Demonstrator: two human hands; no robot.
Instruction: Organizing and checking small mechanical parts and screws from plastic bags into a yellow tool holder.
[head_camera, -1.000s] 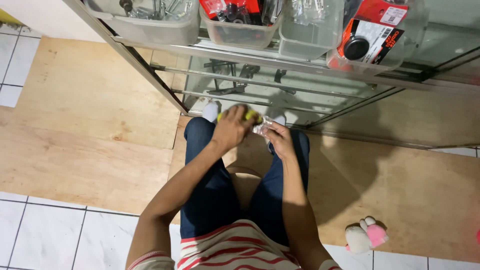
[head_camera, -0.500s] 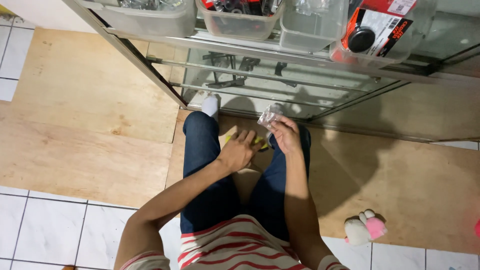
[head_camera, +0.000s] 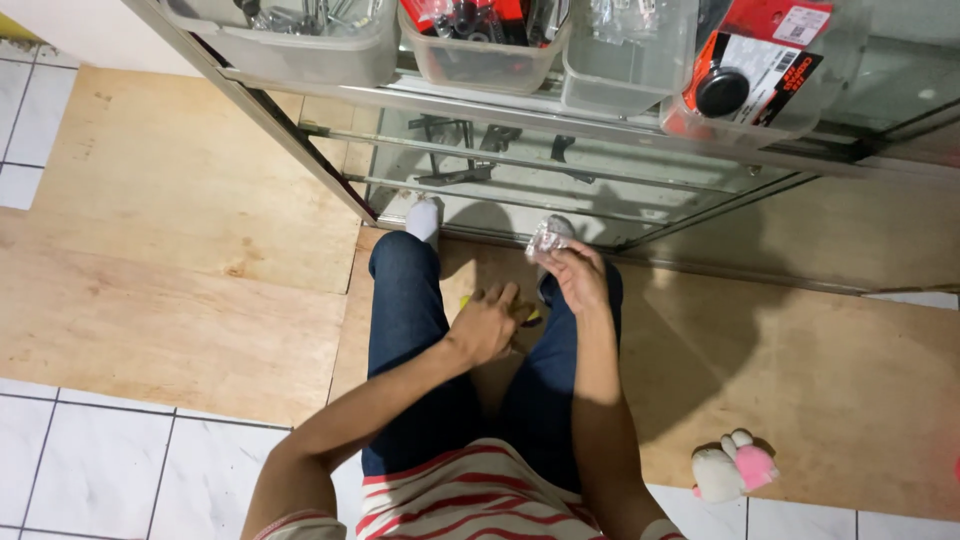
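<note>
Plywood floor (head_camera: 180, 270) under a glass cabinet (head_camera: 560, 170); my left hand (head_camera: 487, 322) curls around something yellow (head_camera: 530, 316), right hand (head_camera: 578, 275) pinches a clear plastic packet (head_camera: 549, 236).

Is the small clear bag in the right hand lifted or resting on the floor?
Lifted. The right hand pinches the clear bag by its fingers, above the knee, away from the floor.
</note>
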